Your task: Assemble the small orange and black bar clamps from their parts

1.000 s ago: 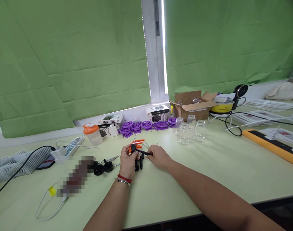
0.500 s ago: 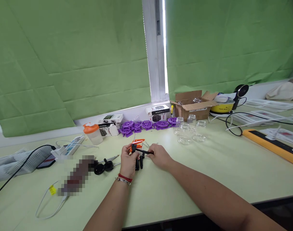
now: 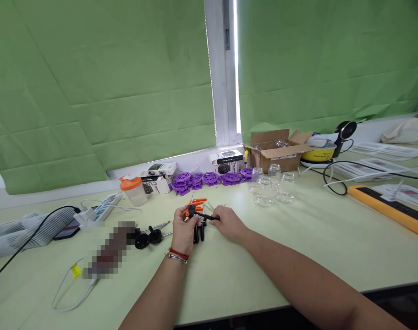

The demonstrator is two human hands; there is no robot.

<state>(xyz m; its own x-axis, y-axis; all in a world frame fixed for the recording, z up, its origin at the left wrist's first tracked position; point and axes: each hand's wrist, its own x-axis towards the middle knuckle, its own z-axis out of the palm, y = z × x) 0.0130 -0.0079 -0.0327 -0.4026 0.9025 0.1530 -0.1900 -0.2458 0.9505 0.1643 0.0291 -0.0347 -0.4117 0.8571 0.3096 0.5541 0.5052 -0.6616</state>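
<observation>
My left hand (image 3: 184, 229) is closed, its fingers pinching the thick black head of a thin black rod (image 3: 206, 216). The rod's far end is gripped in my right hand (image 3: 228, 223), whose curled fingers hide its tip. I cannot tell whether head and rod are one piece. Just behind them lie orange-handled tools (image 3: 199, 201), partly covered by my left fingers. Between and below the hands, black handles (image 3: 199, 233) lie on the table. Left of my left wrist are round black parts (image 3: 155, 236) with thin metal rods.
Purple plastic rings (image 3: 209, 178) line the back, between small printed boxes (image 3: 158, 184). Several glass jars (image 3: 264, 192) stand before an open cardboard box (image 3: 276, 158). An orange-lidded cup (image 3: 133, 190) and a power strip (image 3: 106, 207) are at left; a yellow-edged bar (image 3: 384, 208) lies at right.
</observation>
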